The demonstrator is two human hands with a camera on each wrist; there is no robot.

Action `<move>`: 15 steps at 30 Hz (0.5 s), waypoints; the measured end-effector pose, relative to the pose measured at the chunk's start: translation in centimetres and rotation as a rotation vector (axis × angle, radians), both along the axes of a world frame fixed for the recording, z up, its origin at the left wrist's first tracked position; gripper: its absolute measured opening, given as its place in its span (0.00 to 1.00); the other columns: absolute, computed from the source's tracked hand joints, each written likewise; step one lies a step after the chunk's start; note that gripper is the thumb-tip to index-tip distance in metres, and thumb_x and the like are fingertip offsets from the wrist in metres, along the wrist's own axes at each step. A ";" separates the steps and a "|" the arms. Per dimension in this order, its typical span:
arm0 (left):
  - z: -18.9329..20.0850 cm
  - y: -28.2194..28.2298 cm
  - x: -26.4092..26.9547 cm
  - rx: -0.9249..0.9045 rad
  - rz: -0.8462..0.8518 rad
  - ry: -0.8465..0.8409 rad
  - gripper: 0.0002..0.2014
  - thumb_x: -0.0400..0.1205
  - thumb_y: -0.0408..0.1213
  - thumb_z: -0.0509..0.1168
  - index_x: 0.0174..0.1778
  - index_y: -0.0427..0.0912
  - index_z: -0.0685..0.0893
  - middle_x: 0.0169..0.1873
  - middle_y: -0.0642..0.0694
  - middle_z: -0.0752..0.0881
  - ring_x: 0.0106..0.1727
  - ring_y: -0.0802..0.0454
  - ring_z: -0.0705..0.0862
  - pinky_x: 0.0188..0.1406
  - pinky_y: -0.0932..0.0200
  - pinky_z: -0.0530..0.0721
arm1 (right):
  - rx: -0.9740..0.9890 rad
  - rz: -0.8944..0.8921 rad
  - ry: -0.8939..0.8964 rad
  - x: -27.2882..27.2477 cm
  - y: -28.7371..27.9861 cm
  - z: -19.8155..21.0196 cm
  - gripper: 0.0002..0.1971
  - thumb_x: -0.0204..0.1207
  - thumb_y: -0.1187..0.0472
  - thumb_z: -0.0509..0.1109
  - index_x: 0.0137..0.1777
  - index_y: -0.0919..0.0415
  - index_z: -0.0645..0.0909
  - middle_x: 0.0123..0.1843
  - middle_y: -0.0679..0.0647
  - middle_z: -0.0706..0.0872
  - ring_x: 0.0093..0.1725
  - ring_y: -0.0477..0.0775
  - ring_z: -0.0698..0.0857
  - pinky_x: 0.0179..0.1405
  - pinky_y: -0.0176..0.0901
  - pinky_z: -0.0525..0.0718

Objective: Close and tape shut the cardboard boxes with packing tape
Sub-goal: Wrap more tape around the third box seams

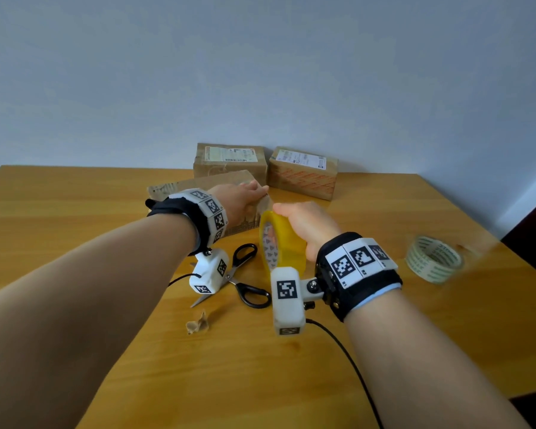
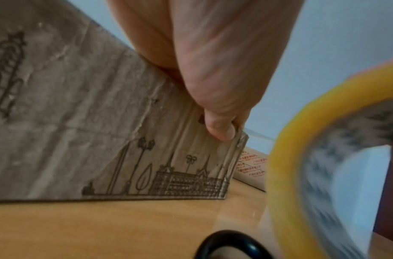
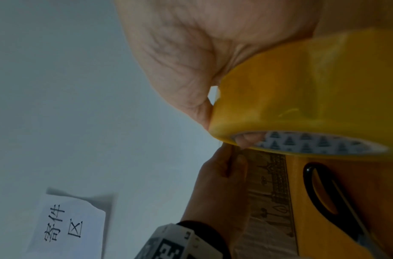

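A brown cardboard box (image 1: 198, 184) printed with a line drawing of buildings lies closed in the middle of the wooden table (image 1: 75, 218). My left hand (image 1: 254, 195) grips its right end. The thumb (image 2: 222, 133) presses on the front face by the corner and the fingers lie over the top; a clear strip of tape shows at that corner. My right hand (image 1: 291, 215) holds a yellow packing tape roll (image 1: 279, 239) upright just right of that corner. The thumb sits on the rim and the fingertips (image 3: 246, 140) are inside the core. The roll (image 2: 286, 157) is blurred in the left wrist view.
Black-handled scissors (image 1: 245, 274) lie open on the table below my hands. A crumpled scrap of tape (image 1: 197, 325) is nearer me. A clear tape roll (image 1: 433, 258) sits at the right. Two labelled boxes (image 1: 229, 161) (image 1: 302, 173) stand against the wall.
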State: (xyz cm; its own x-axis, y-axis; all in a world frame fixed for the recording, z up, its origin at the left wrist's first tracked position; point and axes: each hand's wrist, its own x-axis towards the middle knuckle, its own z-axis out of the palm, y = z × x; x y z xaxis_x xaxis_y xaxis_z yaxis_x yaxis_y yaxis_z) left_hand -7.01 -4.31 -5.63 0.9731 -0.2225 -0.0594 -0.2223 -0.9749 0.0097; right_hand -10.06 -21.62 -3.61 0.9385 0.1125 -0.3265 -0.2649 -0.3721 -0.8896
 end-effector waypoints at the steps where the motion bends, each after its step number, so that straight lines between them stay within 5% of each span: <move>1: 0.0 0.2 0.1 -0.024 0.000 0.007 0.30 0.89 0.34 0.52 0.87 0.54 0.52 0.86 0.49 0.59 0.85 0.47 0.62 0.79 0.46 0.68 | 0.000 0.008 0.004 -0.1 -0.4 0.0 0.19 0.81 0.46 0.73 0.61 0.61 0.83 0.52 0.62 0.92 0.53 0.63 0.91 0.64 0.62 0.87; 5: -0.1 0.7 0.3 -0.149 0.044 0.032 0.33 0.88 0.36 0.54 0.88 0.57 0.49 0.87 0.49 0.55 0.87 0.47 0.54 0.84 0.43 0.56 | 0.009 0.032 0.018 -0.3 -0.6 0.1 0.15 0.83 0.46 0.72 0.54 0.60 0.85 0.44 0.59 0.94 0.49 0.61 0.93 0.61 0.60 0.89; 8: -0.2 0.6 0.0 -0.083 0.169 0.067 0.32 0.89 0.41 0.53 0.87 0.59 0.47 0.87 0.52 0.48 0.88 0.47 0.45 0.82 0.28 0.45 | 0.014 0.048 0.018 -0.6 -0.4 -0.2 0.30 0.71 0.35 0.75 0.65 0.57 0.84 0.58 0.58 0.92 0.58 0.63 0.90 0.66 0.66 0.86; 11: 1.0 0.8 -0.3 -0.096 0.129 0.059 0.26 0.90 0.41 0.53 0.85 0.58 0.59 0.85 0.52 0.60 0.86 0.42 0.59 0.80 0.33 0.61 | 0.024 0.066 -0.059 -1.4 -0.8 0.3 0.39 0.74 0.36 0.77 0.80 0.53 0.71 0.74 0.51 0.79 0.72 0.57 0.79 0.75 0.63 0.78; 13: 3.2 0.8 -0.6 -0.176 0.116 0.010 0.22 0.91 0.43 0.53 0.82 0.56 0.66 0.79 0.49 0.72 0.78 0.43 0.72 0.74 0.46 0.71 | 0.047 0.139 -0.139 -1.5 -1.4 0.9 0.39 0.74 0.43 0.81 0.81 0.51 0.69 0.77 0.50 0.77 0.74 0.55 0.77 0.77 0.61 0.76; 15: 5.4 0.9 -0.9 -0.213 0.166 -0.021 0.21 0.92 0.43 0.50 0.82 0.55 0.69 0.78 0.48 0.74 0.76 0.44 0.74 0.73 0.50 0.70 | 0.084 0.170 -0.233 -1.4 -1.5 2.2 0.39 0.72 0.50 0.84 0.80 0.49 0.71 0.75 0.51 0.79 0.72 0.54 0.78 0.76 0.60 0.76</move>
State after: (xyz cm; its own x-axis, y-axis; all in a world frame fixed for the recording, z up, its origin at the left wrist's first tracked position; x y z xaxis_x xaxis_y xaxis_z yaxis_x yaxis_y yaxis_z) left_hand -7.86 -3.40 -0.26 0.9979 -0.0647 -0.0076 -0.0616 -0.9746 0.2153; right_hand -11.51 -23.15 -1.36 0.9525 0.2916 -0.0873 0.0100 -0.3165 -0.9485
